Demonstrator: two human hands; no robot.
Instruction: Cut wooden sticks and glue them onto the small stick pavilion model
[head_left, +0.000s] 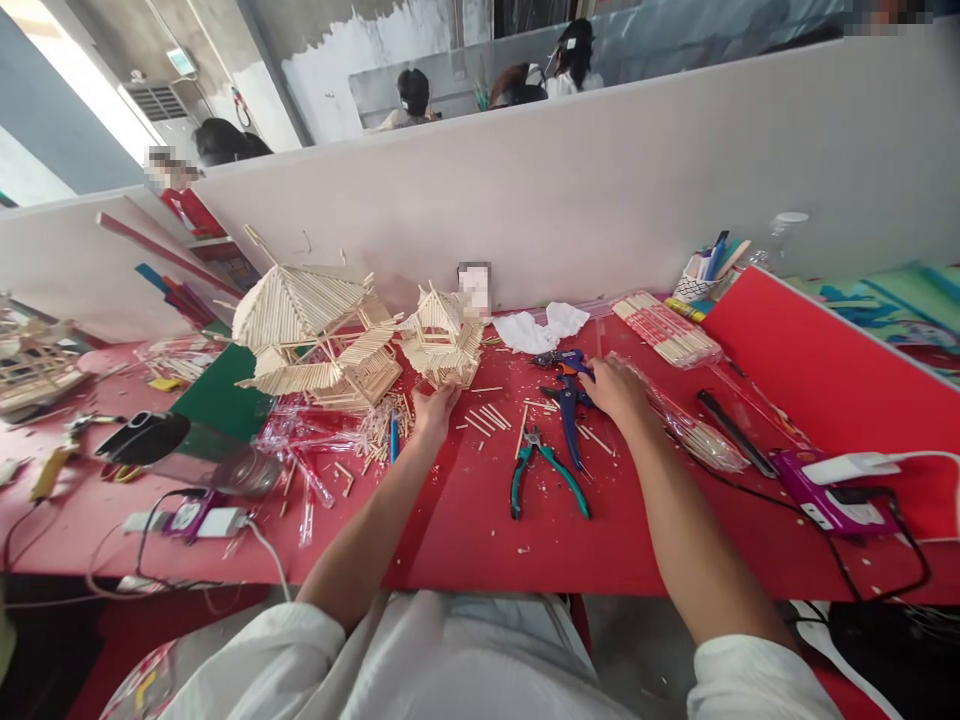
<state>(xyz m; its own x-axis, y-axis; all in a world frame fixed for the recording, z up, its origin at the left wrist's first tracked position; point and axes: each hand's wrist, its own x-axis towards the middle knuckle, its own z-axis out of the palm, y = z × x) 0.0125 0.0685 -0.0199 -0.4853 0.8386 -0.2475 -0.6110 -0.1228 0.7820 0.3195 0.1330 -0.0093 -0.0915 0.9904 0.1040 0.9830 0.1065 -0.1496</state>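
Observation:
A small pavilion model (439, 335) built of thin wooden sticks stands on the red table. At its front lower edge, the fingers of my left hand (435, 408) close on the base; their tips are partly hidden. To the right, my right hand (616, 388) has its fingers closed at the handle of blue-handled cutters (571, 362), which lie on the table. Just below lies a second blue-handled cutter (570, 425). Green-handled pliers (534, 440) rest nearer to me with handles spread. Short cut sticks (487, 418) are scattered between my hands.
A larger stick pavilion (307, 330) stands left, beside plastic wrappers (300, 440) and a clear jug (202, 455). Bundled sticks (667, 328), a red board (832, 390) and a purple power strip (832, 490) with cables are at right. A white partition (540, 190) runs behind.

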